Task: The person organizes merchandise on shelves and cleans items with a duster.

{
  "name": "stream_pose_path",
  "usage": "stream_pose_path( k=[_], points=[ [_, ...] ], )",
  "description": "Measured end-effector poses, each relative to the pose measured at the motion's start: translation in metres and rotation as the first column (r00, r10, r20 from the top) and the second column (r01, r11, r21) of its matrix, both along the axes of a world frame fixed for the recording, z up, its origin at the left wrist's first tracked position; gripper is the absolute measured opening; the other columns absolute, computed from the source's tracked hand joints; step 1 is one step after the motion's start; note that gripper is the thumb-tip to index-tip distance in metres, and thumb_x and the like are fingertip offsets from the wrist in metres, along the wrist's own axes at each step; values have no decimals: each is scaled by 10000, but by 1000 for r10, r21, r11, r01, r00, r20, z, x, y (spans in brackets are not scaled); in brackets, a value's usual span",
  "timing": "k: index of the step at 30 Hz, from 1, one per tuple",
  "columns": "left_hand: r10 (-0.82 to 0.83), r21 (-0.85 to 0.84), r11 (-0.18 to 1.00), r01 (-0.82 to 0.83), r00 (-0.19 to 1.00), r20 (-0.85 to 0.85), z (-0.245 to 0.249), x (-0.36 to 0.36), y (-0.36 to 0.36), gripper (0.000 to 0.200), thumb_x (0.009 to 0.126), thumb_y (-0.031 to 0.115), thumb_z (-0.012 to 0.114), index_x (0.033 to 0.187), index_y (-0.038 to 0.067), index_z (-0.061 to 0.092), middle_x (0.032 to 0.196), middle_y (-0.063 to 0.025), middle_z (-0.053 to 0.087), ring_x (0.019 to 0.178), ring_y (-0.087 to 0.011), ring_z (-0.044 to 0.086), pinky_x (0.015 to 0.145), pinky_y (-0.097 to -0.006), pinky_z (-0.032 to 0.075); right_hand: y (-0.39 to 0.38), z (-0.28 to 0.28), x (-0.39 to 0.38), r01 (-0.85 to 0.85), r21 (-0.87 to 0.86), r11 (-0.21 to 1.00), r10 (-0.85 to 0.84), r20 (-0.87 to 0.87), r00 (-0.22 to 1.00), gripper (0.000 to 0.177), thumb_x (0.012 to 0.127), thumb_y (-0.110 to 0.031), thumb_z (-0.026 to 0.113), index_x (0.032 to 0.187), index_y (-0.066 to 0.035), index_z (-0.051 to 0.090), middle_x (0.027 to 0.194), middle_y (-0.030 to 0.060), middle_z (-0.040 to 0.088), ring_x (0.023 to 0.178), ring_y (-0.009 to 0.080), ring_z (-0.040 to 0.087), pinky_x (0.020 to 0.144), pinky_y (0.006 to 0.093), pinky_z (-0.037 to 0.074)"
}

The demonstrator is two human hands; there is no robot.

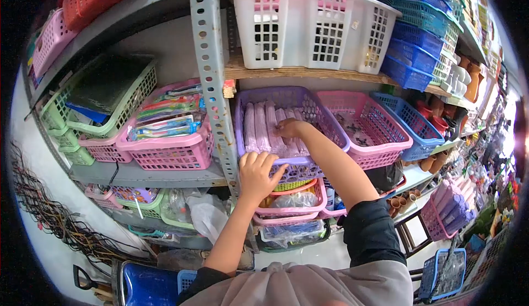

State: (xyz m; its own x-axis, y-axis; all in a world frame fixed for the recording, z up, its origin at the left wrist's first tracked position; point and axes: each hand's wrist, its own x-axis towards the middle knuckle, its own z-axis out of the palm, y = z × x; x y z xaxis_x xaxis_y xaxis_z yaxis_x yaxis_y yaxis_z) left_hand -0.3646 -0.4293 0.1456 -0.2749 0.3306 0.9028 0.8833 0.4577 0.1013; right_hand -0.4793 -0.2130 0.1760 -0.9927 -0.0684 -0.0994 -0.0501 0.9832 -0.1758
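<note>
Lilac wrapped bundles [258, 127], lying side by side in the purple basket [300, 171], just right of the perforated metal upright [208, 47]. Long and slim, running roughly from the back of the basket toward its front rim, with a less orderly group at the right.

Right hand [290, 130] reaching in over the basket's right side, fingers bent and touching the bundles near the middle. Impossible to tell whether clamped on one or merely resting there. Left hand [260, 171] at the basket's front-left corner, fingers slightly apart and laid over the front rim, thumb spread out to the right along it.

Directly to the right, a pink basket [380, 154] with small dark items in the bottom, then a blue basket [424, 141]. Above, on the wood-edged shelf [308, 76], a large white basket [297, 25]. Left of the upright, near the front edge of the grey shelf [149, 177], another pink basket [176, 160], filled with colourful packets [168, 113]. Below the purple basket, a lower pink basket [292, 212] with a clear plastic bag [296, 199] inside.
</note>
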Motion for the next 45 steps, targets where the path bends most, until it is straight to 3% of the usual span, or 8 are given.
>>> stream_pose_path(
  k=[4,9,11,14,21,29,40,45],
  points=[
    [-12,-3,1000,12,1000,-6,1,-1,-2,215,745,266,697,829,83,621,792,-44,567,784,-254,519,796,-393,379,-16,15,17,166,216,962,-110,-249,962,451,833,-478,558,1096,-120,639,1158,138,612,1084,293,585,894,408,481],
    [-19,-13,1000,19,1000,10,2,-1,-3,166,781,224,646,850,77,612,797,-65,574,780,-277,517,792,-409,379,-20,42,76,94,156,983,-22,-407,913,337,816,-336,609,1065,-109,631,1072,126,631,954,303,629,798,432,512],
    [5,-8,1000,-5,999,42,5,2,-1,153,789,214,642,846,75,612,796,-73,584,784,-285,526,779,-415,388,-14,49,118,-99,45,994,103,-690,717,218,792,-242,616,933,-76,632,937,132,622,827,340,636,702,444,522],
    [-39,84,996,16,960,278,10,3,4,90,852,134,582,853,47,601,844,-87,605,846,-294,549,761,-388,411,4,61,187,-156,87,984,167,-758,630,147,785,-164,598,908,-83,604,862,122,584,768,340,619,652,438,512],
    [-228,341,922,184,969,94,68,69,93,92,860,41,517,861,18,606,908,-106,628,893,-294,551,836,-388,405,76,50,335,49,-73,996,-88,-763,641,114,793,-121,620,895,-73,604,880,84,583,764,295,614,634,394,497],
    [-793,203,607,769,565,228,34,189,258,47,809,36,574,841,43,609,888,-86,635,885,-269,573,825,-373,422,157,8,489,411,-329,851,-513,-688,513,87,781,-91,661,857,-59,634,854,72,586,684,205,621,603,322,493],
    [-790,203,256,945,83,607,-48,307,408,115,861,88,562,933,20,620,936,-122,616,889,-275,591,782,-353,459,231,-48,654,667,-586,460,-853,-500,149,187,790,-171,702,792,-3,621,808,96,584,655,234,596,605,337,471],
    [-747,173,220,960,52,663,-68,312,470,134,863,106,572,952,17,620,944,-133,611,905,-272,596,787,-341,464,278,-73,677,706,-591,392,-858,-511,49,240,848,-227,645,787,5,631,741,116,581,626,258,579,591,350,463]
  ],
)
